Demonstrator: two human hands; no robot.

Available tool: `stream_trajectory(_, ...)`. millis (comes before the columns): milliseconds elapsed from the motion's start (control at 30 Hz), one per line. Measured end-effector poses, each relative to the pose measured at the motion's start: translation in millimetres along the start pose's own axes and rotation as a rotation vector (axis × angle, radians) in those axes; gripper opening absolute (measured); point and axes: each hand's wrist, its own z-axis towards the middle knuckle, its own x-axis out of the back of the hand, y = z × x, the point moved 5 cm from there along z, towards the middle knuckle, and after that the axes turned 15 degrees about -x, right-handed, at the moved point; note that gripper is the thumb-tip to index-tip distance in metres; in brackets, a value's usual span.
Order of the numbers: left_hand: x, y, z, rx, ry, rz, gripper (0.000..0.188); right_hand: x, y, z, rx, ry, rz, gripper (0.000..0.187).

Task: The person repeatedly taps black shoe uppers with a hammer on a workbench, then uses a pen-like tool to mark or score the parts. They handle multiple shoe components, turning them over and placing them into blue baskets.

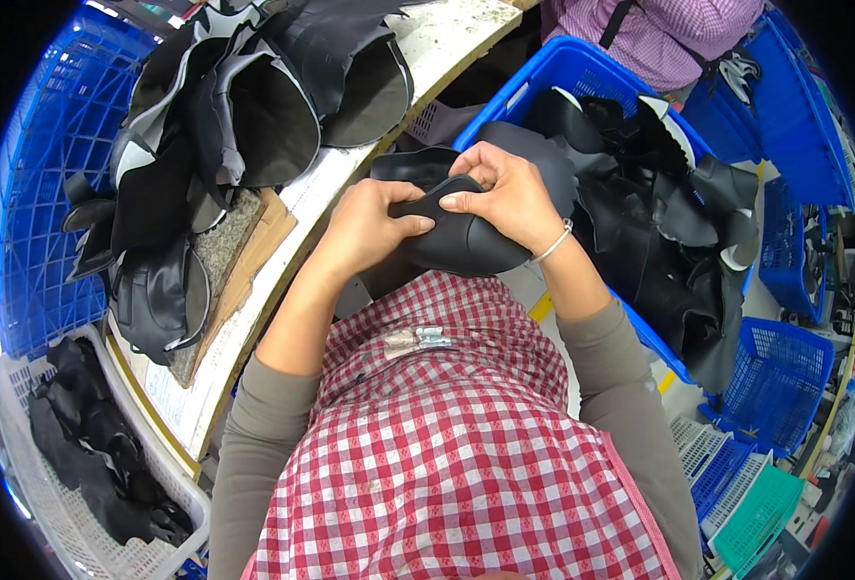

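A black leather shoe upper (456,237) is held up in front of my apron, between both hands. My left hand (367,224) pinches its top edge from the left, thumb on the outer face. From the right, my right hand (511,198) grips the same edge, its thumb close to the left one and its fingers curled over the rim. The upper's rounded end points down to the right. Its inside is mostly hidden behind the hands.
On the left, a white workbench (306,198) carries a pile of black shoe uppers (263,116). A blue crate (543,68) full of black pieces stands right of me. A white basket (7,387) with black pieces is at lower left. Another person's checked clothing (630,39) shows beyond.
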Motion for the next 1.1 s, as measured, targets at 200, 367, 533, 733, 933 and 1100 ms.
stream_trajectory(200, -25.8, -33.5, -7.5, 0.314, 0.176, -0.433, 0.02, -2.0, 39.9, 8.5, 0.029, 0.007, -0.2, 0.054)
stream_trajectory(367, -21.8, -47.2, -23.6, 0.332, 0.304, -0.395, 0.02, -25.9, 44.7, 10.6, -0.098, -0.17, 0.171, 0.04)
stream_trajectory(533, -17.2, -64.2, -27.5, 0.547, 0.341, -0.664, 0.01, -41.8, 12.2, -1.4, 0.325, 0.436, -0.409, 0.024)
stream_trajectory(733, -5.5, -19.6, 0.5, 0.014, 0.07, 0.291, 0.02, -31.0, 22.1, 17.3, 0.2, 0.288, -0.213, 0.019)
stream_trajectory(933, -29.6, -16.5, 1.9, -0.02, 0.242, 0.38, 0.019, -31.6, 27.3, 21.9, 0.072, 0.238, -0.155, 0.019)
stream_trajectory(1100, -24.0, -59.8, 3.6, 0.156, 0.262, -0.074, 0.017, -43.5, -7.6, -10.6, 0.633, 0.649, -0.662, 0.022)
